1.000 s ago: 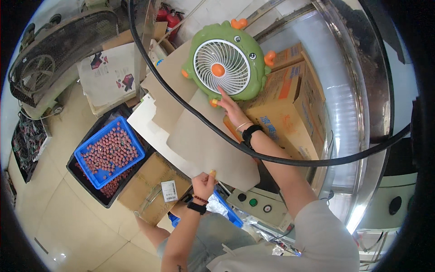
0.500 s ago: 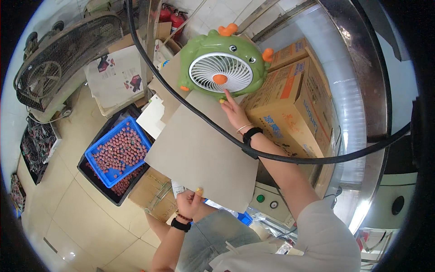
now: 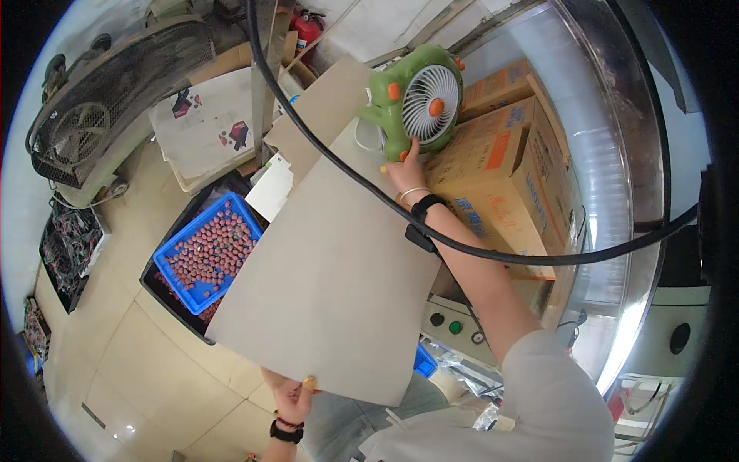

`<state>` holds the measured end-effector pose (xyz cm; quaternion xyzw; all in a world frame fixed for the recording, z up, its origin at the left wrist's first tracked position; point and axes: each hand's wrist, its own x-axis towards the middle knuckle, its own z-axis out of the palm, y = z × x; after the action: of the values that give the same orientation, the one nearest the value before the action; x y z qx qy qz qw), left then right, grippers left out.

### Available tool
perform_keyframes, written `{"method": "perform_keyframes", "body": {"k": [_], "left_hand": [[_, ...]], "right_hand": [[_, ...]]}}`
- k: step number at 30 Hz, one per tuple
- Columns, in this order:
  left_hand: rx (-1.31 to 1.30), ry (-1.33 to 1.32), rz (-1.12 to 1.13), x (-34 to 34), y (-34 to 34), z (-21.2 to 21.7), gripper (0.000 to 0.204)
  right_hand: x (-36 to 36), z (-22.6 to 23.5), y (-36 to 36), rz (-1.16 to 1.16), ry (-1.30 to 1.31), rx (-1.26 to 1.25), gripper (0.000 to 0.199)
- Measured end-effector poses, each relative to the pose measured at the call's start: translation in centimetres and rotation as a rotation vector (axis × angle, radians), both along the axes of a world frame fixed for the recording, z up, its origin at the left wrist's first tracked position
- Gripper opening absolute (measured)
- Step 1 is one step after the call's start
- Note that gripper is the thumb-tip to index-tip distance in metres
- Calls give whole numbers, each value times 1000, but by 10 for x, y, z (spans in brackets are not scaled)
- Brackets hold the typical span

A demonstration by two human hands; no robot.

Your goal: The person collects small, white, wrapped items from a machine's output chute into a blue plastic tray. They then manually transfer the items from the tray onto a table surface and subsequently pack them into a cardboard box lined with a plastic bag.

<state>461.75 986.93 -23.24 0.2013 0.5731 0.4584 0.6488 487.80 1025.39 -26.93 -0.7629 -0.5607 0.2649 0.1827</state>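
Grey cardboard sheet [image 3: 331, 277] hung near, its lower edge pinched by the left hand [image 3: 291, 394]; farther right, the right hand [image 3: 402, 168] gripped the green fan's [image 3: 416, 100] base atop brown cartons [image 3: 504, 165].

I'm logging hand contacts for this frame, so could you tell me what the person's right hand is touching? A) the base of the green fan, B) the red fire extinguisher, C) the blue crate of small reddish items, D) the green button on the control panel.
A: the right hand rests against the lower edge of the green fan, which sits on the cardboard boxes, while the left hand grips the large cardboard sheet.
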Motion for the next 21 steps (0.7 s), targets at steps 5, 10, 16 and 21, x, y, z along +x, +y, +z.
{"method": "perform_keyframes", "body": {"k": [5,10,16,21], "left_hand": [[152,175,-115,-41,-14,18,28],[178,518,-309,-98,-86,21,17],[-104,514,-280,-203,-123,68,27],[-276,431,184,-241,-155,45,18]], "right_hand": [[-11,-11,-10,-19,27,15,84],[-8,-13,-2,-112,14,53,85],[-28,-19,-6,-204,-52,149,73],[-38,-15,-35,-262,74,169,75]]}}
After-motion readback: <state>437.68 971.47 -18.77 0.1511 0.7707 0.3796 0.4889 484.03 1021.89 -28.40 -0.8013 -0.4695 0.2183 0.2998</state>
